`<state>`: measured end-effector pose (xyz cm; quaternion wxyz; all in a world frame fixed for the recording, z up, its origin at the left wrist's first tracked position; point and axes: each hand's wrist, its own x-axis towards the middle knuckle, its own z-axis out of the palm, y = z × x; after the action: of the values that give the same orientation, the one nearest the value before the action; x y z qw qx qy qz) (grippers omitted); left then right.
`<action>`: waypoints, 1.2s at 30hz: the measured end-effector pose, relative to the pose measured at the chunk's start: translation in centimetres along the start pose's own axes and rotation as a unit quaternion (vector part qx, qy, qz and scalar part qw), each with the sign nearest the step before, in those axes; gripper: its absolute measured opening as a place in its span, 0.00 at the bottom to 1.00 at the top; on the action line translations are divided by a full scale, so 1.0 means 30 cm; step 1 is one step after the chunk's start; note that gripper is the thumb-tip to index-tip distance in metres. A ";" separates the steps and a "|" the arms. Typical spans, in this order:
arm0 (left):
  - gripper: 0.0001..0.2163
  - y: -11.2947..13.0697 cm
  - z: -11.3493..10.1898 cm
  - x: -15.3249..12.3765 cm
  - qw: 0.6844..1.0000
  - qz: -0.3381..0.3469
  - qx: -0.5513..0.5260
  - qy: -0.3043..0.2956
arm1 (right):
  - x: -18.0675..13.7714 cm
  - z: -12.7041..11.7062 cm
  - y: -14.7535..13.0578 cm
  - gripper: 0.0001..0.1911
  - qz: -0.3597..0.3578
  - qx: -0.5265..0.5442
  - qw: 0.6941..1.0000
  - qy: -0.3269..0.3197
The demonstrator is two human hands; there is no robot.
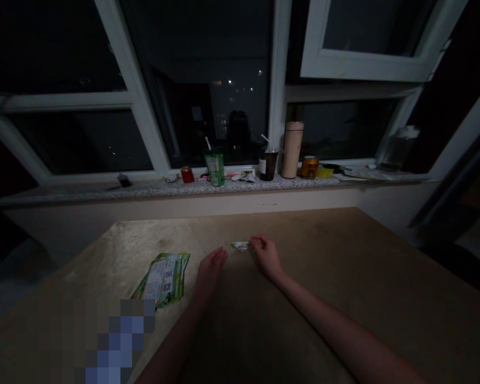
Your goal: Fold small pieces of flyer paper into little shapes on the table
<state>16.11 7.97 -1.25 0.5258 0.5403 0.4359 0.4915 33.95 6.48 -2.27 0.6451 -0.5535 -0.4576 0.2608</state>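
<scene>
A small folded green-and-white wrapper (240, 246) lies in the middle of the table, its shape close to a flat triangle. At its right tip, the bent fingers of my right hand (266, 254) close together on the edge. My left hand (213, 265) is held to the left of the wrapper, apart from it, with fingers stretched out and nothing in them. Farther left lies a loose stack of flat green printed packets (166, 280), the top one with a white text panel. The dim light hides the detail of my fingertips.
Behind the brown table (324, 229) runs a speckled windowsill (240, 186). It bears a green cup (215, 169) with a straw, a dark cup (268, 165), a pink flask (292, 150), a red jar (187, 174) and an orange can (309, 167). A pixelated patch covers the lower left.
</scene>
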 end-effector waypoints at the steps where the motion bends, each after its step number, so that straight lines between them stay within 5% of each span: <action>1: 0.13 0.008 -0.017 -0.009 1.000 0.009 0.017 0.001 | -0.008 0.013 -0.013 0.13 -0.013 -0.010 1.000 -0.007; 11: 0.12 0.150 -0.261 -0.133 0.945 0.132 0.297 0.020 | -0.122 0.171 -0.114 0.06 -0.185 -0.119 0.962 -0.161; 18: 0.23 0.162 -0.438 -0.181 0.877 0.175 0.446 0.022 | -0.189 0.266 -0.110 0.17 -0.267 -0.151 0.900 -0.310; 20: 0.29 0.141 -0.461 -0.198 0.834 0.171 0.524 0.004 | -0.203 0.287 -0.109 0.20 -0.283 -0.163 0.885 -0.333; 23: 0.34 0.112 -0.483 -0.216 0.718 0.144 0.679 -0.054 | -0.216 0.313 -0.107 0.24 -0.318 -0.184 0.857 -0.361; 25: 0.35 0.099 -0.497 -0.220 0.682 0.130 0.715 -0.080 | -0.219 0.328 -0.104 0.27 -0.331 -0.199 0.840 -0.382; 30: 0.32 0.086 -0.530 -0.217 0.681 0.124 0.714 -0.107 | -0.218 0.359 -0.094 0.34 -0.323 -0.233 0.811 -0.429; 36: 0.25 0.091 -0.545 -0.213 0.685 0.125 0.708 -0.119 | -0.218 0.374 -0.092 0.29 -0.321 -0.244 0.806 -0.434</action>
<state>-1.08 3.77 0.42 -0.0320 0.8552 0.5165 0.0294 20.72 5.61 -1.97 0.2703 -0.3433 -0.8898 0.1318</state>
